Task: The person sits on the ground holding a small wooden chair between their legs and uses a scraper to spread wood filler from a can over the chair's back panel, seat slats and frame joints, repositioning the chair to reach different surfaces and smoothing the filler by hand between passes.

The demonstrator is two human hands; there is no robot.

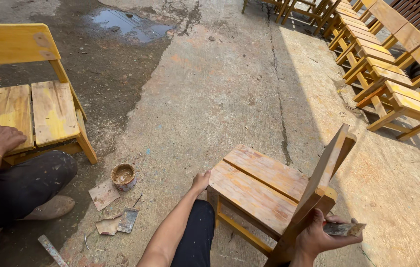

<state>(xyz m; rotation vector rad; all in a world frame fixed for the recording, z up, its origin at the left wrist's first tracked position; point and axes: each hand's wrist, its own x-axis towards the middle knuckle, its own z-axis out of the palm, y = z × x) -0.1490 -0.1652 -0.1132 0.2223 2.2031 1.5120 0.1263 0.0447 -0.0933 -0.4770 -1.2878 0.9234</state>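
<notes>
A small, worn wooden chair [259,185] stands on the concrete in front of me, its backrest [326,170] toward the right. My left hand [201,181] grips the near-left corner of its seat. My right hand [318,238] is closed on a putty knife [344,229] with a dirty blade that points right. This hand rests against the lower part of the backrest post. My dark trouser leg [195,237] lies below the seat.
At left, another person's hand [0,139] rests on a yellow chair [46,111]; their knee [32,180] and shoe [49,207] are beside it. A small tin of filler [123,176], paper scraps [103,194] and a scraper [128,220] lie between us. A row of yellow chairs [388,64] stands top right and a puddle [131,23] top left.
</notes>
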